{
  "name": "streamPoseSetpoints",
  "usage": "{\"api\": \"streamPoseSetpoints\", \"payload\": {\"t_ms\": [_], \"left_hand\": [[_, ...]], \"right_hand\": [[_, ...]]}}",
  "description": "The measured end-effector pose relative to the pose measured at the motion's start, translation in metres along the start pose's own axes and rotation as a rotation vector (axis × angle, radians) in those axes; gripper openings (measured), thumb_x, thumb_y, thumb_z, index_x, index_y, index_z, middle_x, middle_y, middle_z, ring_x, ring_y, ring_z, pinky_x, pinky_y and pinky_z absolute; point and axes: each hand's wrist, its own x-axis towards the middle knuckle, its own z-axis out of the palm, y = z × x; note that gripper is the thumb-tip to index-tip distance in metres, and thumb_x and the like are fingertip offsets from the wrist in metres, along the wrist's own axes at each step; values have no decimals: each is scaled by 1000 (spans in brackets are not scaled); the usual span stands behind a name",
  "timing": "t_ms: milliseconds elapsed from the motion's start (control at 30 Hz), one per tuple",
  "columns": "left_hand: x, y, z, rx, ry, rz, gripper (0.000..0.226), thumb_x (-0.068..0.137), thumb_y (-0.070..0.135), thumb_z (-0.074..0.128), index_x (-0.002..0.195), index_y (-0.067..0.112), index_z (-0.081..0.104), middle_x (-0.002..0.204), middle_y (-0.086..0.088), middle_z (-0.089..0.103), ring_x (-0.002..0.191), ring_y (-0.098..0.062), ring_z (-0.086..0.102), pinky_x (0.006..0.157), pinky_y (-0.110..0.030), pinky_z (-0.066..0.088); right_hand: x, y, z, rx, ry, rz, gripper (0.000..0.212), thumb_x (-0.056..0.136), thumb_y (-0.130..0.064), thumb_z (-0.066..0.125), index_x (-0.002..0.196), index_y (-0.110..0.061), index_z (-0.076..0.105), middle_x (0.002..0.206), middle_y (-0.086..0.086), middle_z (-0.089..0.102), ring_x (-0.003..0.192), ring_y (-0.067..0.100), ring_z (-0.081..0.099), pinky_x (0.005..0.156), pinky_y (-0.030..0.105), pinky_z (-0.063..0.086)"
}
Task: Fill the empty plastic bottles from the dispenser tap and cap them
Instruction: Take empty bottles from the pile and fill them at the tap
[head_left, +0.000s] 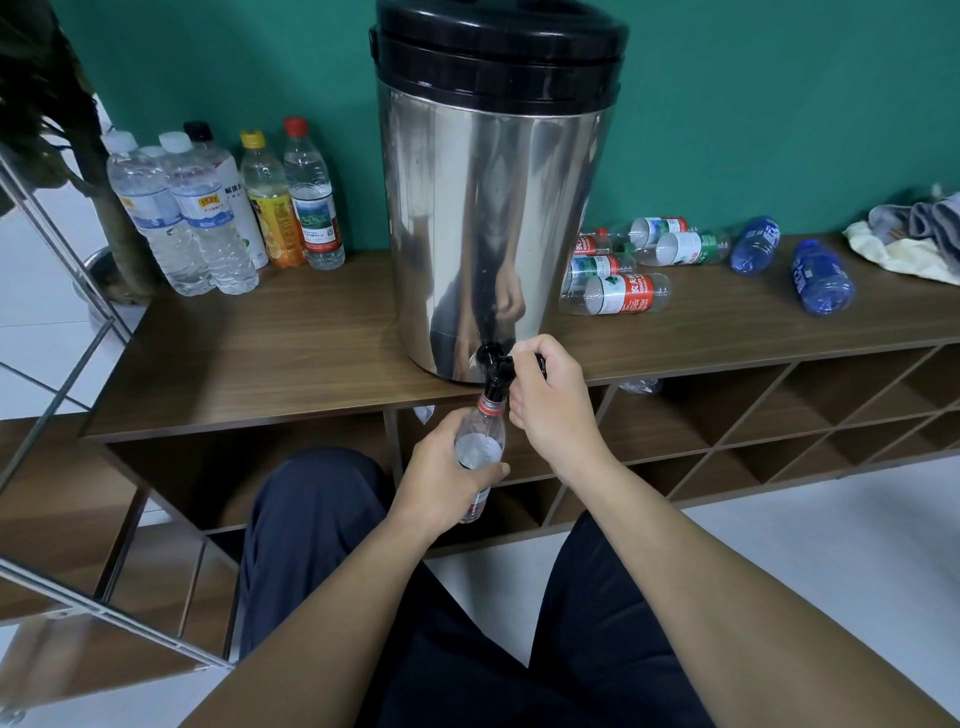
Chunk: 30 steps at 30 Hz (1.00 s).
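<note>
A tall steel dispenser (493, 218) with a black lid stands on the wooden shelf top (260, 364). Its black tap (496, 364) juts out over the front edge. My left hand (441, 483) grips a clear plastic bottle (480, 441) upright, its open mouth right under the tap spout. Water shows inside the bottle. My right hand (545, 400) is curled round the black tap lever. Several capped, filled bottles (218, 208) stand at the back left. Several empty bottles (618, 291) lie on their sides to the right of the dispenser, two of them blue (821, 275).
A bundle of cloths (914, 234) lies at the far right of the shelf top. Open cubbyholes (779, 410) run below the top. A metal frame (62, 415) and a plant trunk stand at the left. My knees are below, over a white floor.
</note>
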Motion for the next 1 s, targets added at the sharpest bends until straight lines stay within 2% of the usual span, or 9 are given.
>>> {"api": "streamPoseSetpoints", "payload": {"t_ms": [600,900,1000], "left_hand": [[0,1,1,-17,-12,-1,65,84,27,98,136,46,65,121,21,76,112,1,72,106,-38,60],[0,1,0,-3,-11,3,63,84,27,98,135,46,65,120,23,75,110,6,69,97,-29,57],[0,1,0,4,-7,8,63,85,27,98,135,45,65,121,22,76,112,2,70,101,-32,59]], "right_hand": [[-2,-3,-1,-10,-10,5,25,116,-31,52,98,-16,57,59,-6,40,54,13,36,53,35,31],[-2,-4,-2,-35,-6,-4,26,117,-31,50,97,-16,56,58,-8,42,53,12,38,53,33,34],[-2,-3,-2,-42,-8,-5,26,117,-31,51,99,-14,57,59,-8,43,54,11,39,53,32,35]]}}
